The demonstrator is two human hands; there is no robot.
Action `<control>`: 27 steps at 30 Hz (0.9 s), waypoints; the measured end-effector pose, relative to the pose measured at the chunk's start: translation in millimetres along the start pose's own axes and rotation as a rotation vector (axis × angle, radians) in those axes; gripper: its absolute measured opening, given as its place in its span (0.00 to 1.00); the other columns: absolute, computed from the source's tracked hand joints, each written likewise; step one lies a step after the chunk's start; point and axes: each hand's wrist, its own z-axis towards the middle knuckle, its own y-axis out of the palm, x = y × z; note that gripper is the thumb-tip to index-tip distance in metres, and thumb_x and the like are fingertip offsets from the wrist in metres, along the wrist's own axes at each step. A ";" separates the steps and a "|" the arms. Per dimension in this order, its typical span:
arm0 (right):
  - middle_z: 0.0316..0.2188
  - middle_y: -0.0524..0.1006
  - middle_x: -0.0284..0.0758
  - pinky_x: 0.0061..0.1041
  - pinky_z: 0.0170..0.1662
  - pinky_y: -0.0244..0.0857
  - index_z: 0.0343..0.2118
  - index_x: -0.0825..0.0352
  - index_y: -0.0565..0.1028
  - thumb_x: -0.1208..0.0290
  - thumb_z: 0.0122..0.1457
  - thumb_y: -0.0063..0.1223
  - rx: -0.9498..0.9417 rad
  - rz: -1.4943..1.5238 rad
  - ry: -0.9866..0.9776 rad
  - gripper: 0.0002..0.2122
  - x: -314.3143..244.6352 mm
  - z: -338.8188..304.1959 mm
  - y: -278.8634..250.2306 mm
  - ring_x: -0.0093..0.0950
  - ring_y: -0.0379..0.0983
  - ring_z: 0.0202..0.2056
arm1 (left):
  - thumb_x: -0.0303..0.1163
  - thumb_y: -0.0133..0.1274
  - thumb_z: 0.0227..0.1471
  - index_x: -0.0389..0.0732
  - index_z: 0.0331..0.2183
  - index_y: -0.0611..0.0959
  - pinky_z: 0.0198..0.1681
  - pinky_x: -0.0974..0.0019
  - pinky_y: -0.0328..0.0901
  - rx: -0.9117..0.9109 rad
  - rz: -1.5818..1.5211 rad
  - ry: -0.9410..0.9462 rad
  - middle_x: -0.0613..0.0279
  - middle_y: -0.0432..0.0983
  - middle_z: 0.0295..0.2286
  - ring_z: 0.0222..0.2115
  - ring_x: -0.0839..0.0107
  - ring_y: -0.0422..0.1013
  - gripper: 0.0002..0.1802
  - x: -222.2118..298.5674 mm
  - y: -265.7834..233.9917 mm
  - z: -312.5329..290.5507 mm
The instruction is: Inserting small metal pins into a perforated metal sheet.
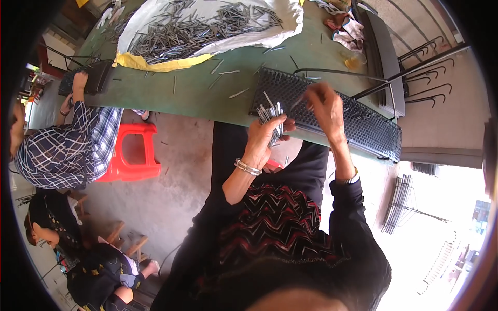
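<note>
My left hand (pixel 258 139) is closed round a bundle of thin grey metal rods (pixel 271 113), whose ends stick up past the fingers. My right hand (pixel 327 111) hovers over a long black perforated rack (pixel 367 124) with rows of small holes. Its fingertips are pinched and blurred by motion; a thin grey sliver shows by them, too smeared to name. The rack lies along the near edge of the green table (pixel 199 96), with a black metal rod frame (pixel 342 71) rising from it.
A white sack with a yellow hem (pixel 161 65) holds a heap of metal rods (pixel 202 33). Loose rods lie scattered nearby. Gloves (pixel 350 36) and a cup of yellow liquid (pixel 354 61) sit at far right. Another person (pixel 62 145) works at left by a red stool (pixel 137 168).
</note>
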 end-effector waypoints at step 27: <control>0.20 0.76 0.38 0.25 0.28 0.66 0.32 0.67 0.75 0.71 0.55 0.54 0.259 -0.345 -0.365 0.06 30.7 51.7 23.1 0.27 0.74 0.21 | 0.30 0.57 0.50 0.36 0.32 0.79 0.19 0.74 0.61 -0.093 0.054 -0.023 0.57 0.78 0.23 0.21 0.75 0.71 0.08 -8.6 3.5 -0.7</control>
